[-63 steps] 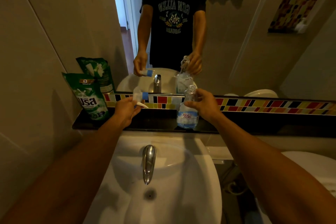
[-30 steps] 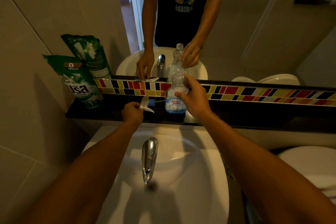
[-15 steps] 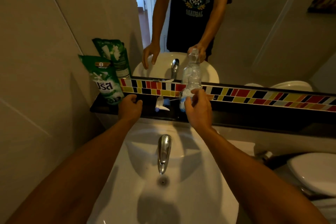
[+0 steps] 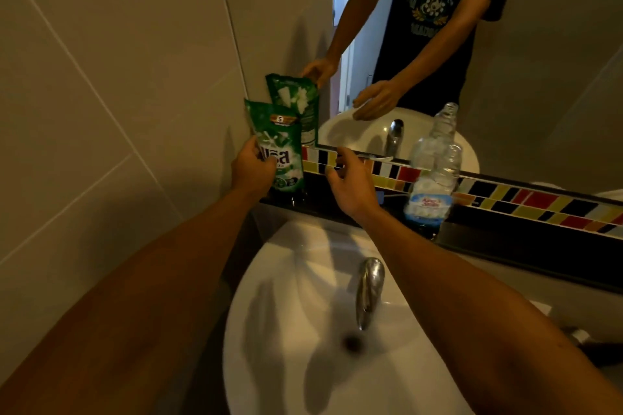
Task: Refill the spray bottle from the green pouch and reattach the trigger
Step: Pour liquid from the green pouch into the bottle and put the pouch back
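Bottle [image 4: 429, 192] stands uncapped beside faucet [image 4: 369, 290], behind right hand [image 4: 352, 187].

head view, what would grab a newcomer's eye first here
The green pouch stands out first, at the left end of the dark ledge against the wall, gripped by the left hand. The right hand hovers open beside it. Further right on the ledge stands the clear bottle with no trigger on it, in front of the mirror, above the white sink.
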Demonstrator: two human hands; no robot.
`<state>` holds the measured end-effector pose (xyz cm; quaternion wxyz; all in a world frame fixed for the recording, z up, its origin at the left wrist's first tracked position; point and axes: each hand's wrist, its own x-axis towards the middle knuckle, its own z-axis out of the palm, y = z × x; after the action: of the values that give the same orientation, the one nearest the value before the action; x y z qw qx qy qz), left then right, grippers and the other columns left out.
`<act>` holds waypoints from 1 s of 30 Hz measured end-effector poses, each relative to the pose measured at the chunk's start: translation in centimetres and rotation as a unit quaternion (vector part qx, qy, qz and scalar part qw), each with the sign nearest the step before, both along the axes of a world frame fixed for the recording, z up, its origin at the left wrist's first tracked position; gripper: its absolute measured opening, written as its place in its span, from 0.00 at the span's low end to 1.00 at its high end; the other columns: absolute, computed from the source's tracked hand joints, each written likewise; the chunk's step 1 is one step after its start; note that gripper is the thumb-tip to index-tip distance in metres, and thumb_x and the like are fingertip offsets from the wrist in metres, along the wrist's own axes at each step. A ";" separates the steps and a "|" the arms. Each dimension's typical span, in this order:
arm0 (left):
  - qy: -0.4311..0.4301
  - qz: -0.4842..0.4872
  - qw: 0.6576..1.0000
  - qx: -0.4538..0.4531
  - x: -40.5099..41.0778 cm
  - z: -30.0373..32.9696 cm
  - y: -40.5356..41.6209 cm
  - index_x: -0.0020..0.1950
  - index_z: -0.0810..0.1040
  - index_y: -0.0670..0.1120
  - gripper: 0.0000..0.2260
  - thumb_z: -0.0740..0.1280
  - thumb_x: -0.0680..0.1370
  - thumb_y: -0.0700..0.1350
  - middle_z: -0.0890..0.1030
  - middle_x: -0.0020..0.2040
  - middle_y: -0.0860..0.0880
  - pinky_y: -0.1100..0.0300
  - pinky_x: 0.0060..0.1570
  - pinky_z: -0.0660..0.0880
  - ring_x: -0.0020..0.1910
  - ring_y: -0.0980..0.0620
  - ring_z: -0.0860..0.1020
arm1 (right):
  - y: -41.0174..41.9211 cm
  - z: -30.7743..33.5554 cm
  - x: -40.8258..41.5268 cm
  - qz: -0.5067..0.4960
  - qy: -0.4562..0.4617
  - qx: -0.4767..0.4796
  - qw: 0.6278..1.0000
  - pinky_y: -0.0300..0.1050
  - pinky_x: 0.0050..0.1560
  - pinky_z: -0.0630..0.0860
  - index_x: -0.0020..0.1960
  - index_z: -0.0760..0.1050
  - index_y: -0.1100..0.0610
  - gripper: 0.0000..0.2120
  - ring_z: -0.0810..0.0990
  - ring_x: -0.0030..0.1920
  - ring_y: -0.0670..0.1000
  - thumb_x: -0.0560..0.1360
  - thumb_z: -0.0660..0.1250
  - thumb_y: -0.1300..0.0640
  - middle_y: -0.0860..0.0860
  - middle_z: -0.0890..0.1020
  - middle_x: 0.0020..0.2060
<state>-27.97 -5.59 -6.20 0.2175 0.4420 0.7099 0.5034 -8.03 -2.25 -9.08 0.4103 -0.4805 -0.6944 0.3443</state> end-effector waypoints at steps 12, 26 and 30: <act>-0.093 -0.005 0.995 0.024 -5.0 1.7 6.0 0.78 0.62 0.49 0.25 0.61 0.81 0.37 0.76 0.68 0.46 0.69 0.39 0.75 0.53 0.57 0.76 | 5.2 -2.6 -7.3 0.032 -0.003 -0.105 0.994 0.28 0.41 0.73 0.73 0.70 0.58 0.18 0.75 0.57 0.46 0.83 0.62 0.64 0.47 0.79 0.57; 0.005 -0.028 0.999 0.040 -5.7 0.4 5.8 0.78 0.61 0.51 0.26 0.62 0.81 0.39 0.77 0.45 0.52 0.76 0.25 0.69 0.34 0.69 0.78 | 6.0 -5.6 -9.8 -0.042 0.079 -0.075 0.993 0.44 0.47 0.77 0.55 0.74 0.50 0.08 0.79 0.47 0.42 0.86 0.58 0.60 0.43 0.80 0.44; -0.063 -0.039 0.995 0.074 -4.8 -0.1 5.5 0.75 0.65 0.51 0.25 0.63 0.79 0.34 0.79 0.44 0.50 0.68 0.33 0.77 0.39 0.63 0.82 | 5.3 -6.1 -8.9 -0.062 0.096 -0.071 0.991 0.49 0.51 0.80 0.55 0.75 0.51 0.08 0.80 0.48 0.47 0.86 0.58 0.58 0.49 0.82 0.48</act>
<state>-32.80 -0.06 -6.26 0.2480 0.4515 0.6379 0.5725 -16.94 3.04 -15.18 0.4603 -0.5154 -0.5943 0.4115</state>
